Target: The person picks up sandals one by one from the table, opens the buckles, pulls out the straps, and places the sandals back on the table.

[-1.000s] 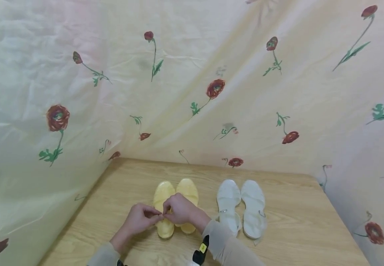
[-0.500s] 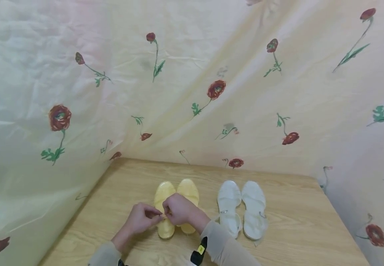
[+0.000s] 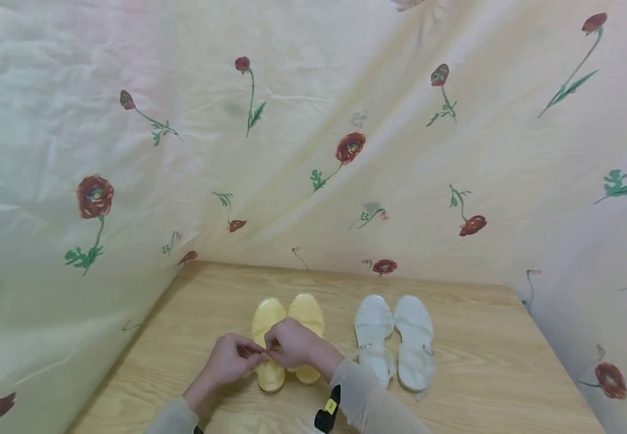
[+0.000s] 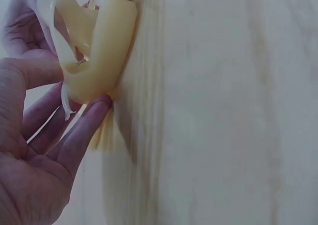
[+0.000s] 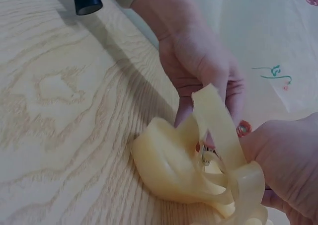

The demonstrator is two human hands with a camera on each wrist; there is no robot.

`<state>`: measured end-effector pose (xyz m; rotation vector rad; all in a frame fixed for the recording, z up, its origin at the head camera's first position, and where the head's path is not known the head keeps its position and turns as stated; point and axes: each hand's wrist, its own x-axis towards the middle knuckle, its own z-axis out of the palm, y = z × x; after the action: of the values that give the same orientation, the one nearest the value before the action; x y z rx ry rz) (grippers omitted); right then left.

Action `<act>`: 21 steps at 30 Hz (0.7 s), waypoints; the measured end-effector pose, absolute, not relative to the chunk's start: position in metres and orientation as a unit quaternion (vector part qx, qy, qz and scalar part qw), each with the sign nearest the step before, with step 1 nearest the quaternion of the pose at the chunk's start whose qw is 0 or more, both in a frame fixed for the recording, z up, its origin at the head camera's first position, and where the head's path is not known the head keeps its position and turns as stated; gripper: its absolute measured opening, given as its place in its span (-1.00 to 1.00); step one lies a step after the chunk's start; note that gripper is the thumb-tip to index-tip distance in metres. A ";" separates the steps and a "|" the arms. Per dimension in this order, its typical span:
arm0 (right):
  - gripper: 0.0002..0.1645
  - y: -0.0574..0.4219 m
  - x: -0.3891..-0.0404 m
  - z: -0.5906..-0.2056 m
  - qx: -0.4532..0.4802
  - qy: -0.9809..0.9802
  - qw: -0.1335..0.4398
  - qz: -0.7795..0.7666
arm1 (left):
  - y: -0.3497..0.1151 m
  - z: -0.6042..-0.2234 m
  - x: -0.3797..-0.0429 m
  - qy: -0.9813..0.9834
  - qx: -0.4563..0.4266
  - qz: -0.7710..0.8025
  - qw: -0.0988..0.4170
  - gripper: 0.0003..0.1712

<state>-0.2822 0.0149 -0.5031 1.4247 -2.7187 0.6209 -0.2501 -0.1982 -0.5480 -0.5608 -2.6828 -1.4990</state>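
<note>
A pair of yellow jelly sandals lies on the wooden table: the left sandal [image 3: 267, 313] is under both hands, and the right sandal [image 3: 309, 308] lies close against it. My left hand [image 3: 230, 360] pinches the left sandal's ankle strap between thumb and fingers, from its outer side. From the other side my right hand [image 3: 294, 343] grips the same strap, fingertips meeting the left hand's. A small metal buckle [image 5: 204, 158] shows inside the strap loop in the right wrist view. The right fingertips are mostly hidden behind the strap.
A pair of whitish clear sandals [image 3: 374, 316] with ankle straps lies to the right of the yellow pair, near the right forearm. Flower-printed cloth [image 3: 292, 150] walls off the back and sides of the wooden table [image 3: 482, 343].
The view shifts slightly with the head. Both hands stay at the yellow sandal's strap, with only small finger movements.
</note>
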 end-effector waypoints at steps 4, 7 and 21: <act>-0.75 0.018 -0.282 -0.506 0.463 -0.861 0.010 0.208 | -0.197 -0.546 -0.252 -0.859 -0.184 -0.478 0.006 -0.91; -0.71 0.020 -0.280 -0.508 0.469 -0.854 0.013 0.225 | -0.197 -0.546 -0.250 -0.860 -0.182 -0.478 0.004 -0.91; -0.82 0.022 -0.283 -0.505 0.446 -0.868 0.000 0.219 | -0.192 -0.548 -0.248 -0.845 -0.171 -0.507 0.008 -0.83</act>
<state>-0.2832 0.0215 -0.5052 1.4010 -2.7256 0.6871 -0.2482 -0.1920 -0.5484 -0.5355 -2.6405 -1.5845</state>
